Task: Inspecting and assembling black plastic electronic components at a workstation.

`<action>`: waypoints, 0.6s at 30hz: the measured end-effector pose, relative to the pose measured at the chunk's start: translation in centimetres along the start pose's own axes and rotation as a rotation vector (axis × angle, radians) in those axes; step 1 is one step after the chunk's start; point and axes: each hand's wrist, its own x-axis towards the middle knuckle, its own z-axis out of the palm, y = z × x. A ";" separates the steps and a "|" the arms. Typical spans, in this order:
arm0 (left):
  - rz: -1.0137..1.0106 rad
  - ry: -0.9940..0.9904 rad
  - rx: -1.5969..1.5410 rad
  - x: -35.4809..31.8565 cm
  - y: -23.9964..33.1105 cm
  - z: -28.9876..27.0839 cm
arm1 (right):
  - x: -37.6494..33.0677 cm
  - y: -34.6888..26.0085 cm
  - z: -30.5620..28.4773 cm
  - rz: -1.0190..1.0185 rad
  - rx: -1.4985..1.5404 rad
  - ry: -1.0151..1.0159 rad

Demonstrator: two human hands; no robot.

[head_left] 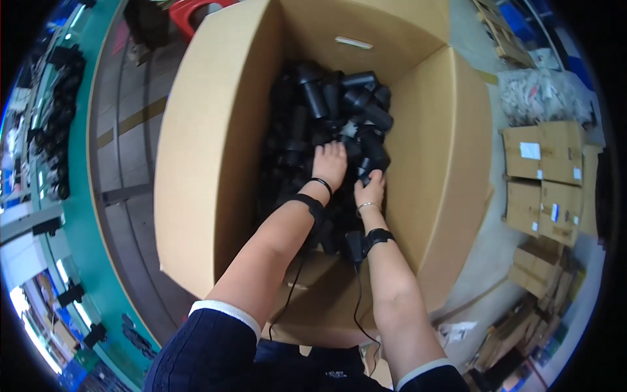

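Observation:
A deep cardboard box (450, 157) stands open in front of me, and both my arms reach down into it. Inside lies a jumbled heap of black plastic cylindrical parts (315, 98), some with wider, rounded ends. My left hand (330, 166) rests palm down on the heap, fingers slightly apart and their tips against the black parts. To its right, my right hand (371, 191) has its thumb and fingers closed about a black cylindrical part (375, 157) near the box's right wall. The undersides of both hands are hidden.
Black straps with thin cables circle my forearms. Along the left runs a green worktable (81, 215) bearing black parts (57, 124). Stacked cartons (542, 157) and a clear bag (545, 95) stand at right. A red stool (186, 14) is behind the box.

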 end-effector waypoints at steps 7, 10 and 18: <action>-0.102 -0.327 -0.060 1.8 0.5 -2.3 | 0.2 -2.0 0.4 0.108 -0.024 -0.050; -0.312 -0.327 -0.358 1.2 -0.2 -6.6 | 0.5 -1.9 -0.9 0.212 -0.094 -0.024; -0.292 -0.771 -0.283 0.5 -6.4 -10.6 | 5.9 -5.1 -2.3 0.284 -0.338 -0.176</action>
